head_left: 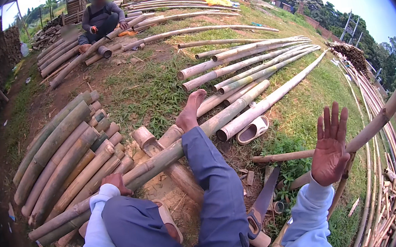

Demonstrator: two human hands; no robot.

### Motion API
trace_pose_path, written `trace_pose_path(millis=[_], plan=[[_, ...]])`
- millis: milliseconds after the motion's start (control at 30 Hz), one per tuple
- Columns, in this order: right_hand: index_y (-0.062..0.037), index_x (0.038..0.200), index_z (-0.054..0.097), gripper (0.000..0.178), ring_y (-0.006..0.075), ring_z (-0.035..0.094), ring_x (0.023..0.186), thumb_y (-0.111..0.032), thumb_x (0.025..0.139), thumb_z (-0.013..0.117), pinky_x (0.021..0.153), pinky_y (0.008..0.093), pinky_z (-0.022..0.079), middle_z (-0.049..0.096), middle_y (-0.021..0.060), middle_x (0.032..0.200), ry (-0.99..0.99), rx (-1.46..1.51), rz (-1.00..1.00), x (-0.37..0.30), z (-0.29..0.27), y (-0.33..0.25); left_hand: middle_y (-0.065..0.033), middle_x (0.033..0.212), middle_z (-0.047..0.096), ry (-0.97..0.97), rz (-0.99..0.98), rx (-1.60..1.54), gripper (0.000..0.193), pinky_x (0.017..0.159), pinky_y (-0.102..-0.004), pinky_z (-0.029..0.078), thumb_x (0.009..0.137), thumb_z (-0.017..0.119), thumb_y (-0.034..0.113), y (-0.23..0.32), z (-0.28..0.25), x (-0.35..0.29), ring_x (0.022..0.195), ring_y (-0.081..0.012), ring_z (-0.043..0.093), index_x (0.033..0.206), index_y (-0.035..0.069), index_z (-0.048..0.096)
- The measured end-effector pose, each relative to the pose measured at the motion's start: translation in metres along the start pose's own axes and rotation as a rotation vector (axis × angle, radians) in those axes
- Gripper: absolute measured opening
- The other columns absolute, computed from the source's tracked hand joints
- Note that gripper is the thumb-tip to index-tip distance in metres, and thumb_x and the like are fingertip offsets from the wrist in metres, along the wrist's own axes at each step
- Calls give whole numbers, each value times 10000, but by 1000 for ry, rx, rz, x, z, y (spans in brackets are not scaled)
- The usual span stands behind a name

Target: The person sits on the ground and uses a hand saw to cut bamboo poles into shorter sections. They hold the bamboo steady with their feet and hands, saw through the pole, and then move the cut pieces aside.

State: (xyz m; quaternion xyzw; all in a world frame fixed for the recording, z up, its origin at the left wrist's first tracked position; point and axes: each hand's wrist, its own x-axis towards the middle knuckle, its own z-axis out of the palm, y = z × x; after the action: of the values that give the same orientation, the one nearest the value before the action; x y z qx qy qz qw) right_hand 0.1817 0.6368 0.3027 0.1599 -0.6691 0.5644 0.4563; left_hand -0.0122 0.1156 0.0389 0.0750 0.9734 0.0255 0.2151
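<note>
My left hand (116, 184) is closed over a long bamboo pole (160, 159) that slants across in front of me beside my left knee. A second pole lies against its underside at the near end. Under the long pole sits a thick, cut bamboo piece (185, 181). My bare foot (191, 110) rests on the poles further out. On the right, my right hand (329, 150) is raised with its palm showing, fingers stretched and nothing in it. Below that hand, a hand saw (269, 191) lies by my right leg, blade pointing away.
Cut bamboo lengths (65, 158) are stacked at left. Long poles (250, 64) lie on the grass ahead, near a loose sandal (252, 130). A wooden pole frame (374, 125) stands at right. Another person (100, 17) sits among poles at the far left.
</note>
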Motion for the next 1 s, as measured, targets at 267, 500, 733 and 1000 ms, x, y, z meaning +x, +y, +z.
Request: trace_pose_path(millis=[267, 500, 733, 1000], plan=[[-1, 1635, 120, 1227, 402, 181, 1563, -798, 833, 597, 1282, 523, 128, 148, 265, 1684, 39, 63, 62, -3, 6, 15, -231, 1135, 729, 9, -15, -12, 812, 979, -472, 539, 571, 891, 537, -10, -5, -4, 1065, -401, 700, 1186, 38, 715], [-17, 1641, 113, 1260, 442, 211, 1544, -865, 812, 537, 1264, 564, 151, 168, 298, 1666, 128, 48, 24, -2, 1, 5, -237, 1132, 728, 81, 25, -12, 820, 965, -474, 547, 570, 885, 542, -11, 0, 2, 1062, -401, 701, 1191, 35, 710], [-17, 1639, 91, 1296, 477, 266, 1512, -877, 790, 561, 1227, 610, 257, 166, 306, 1661, 163, 94, 17, 15, -4, -11, -209, 1149, 730, 34, -9, 14, 845, 966, -479, 541, 568, 894, 567, -3, -6, 1, 1095, -393, 692, 1200, 43, 693], [33, 1620, 55, 1295, 485, 429, 1418, -828, 817, 593, 1154, 578, 416, 193, 350, 1629, -17, 180, -54, 41, 13, -30, -221, 1177, 719, -3, -27, 27, 934, 990, -467, 534, 570, 891, 568, 2, -5, 5, 1124, -391, 681, 1300, 41, 645]])
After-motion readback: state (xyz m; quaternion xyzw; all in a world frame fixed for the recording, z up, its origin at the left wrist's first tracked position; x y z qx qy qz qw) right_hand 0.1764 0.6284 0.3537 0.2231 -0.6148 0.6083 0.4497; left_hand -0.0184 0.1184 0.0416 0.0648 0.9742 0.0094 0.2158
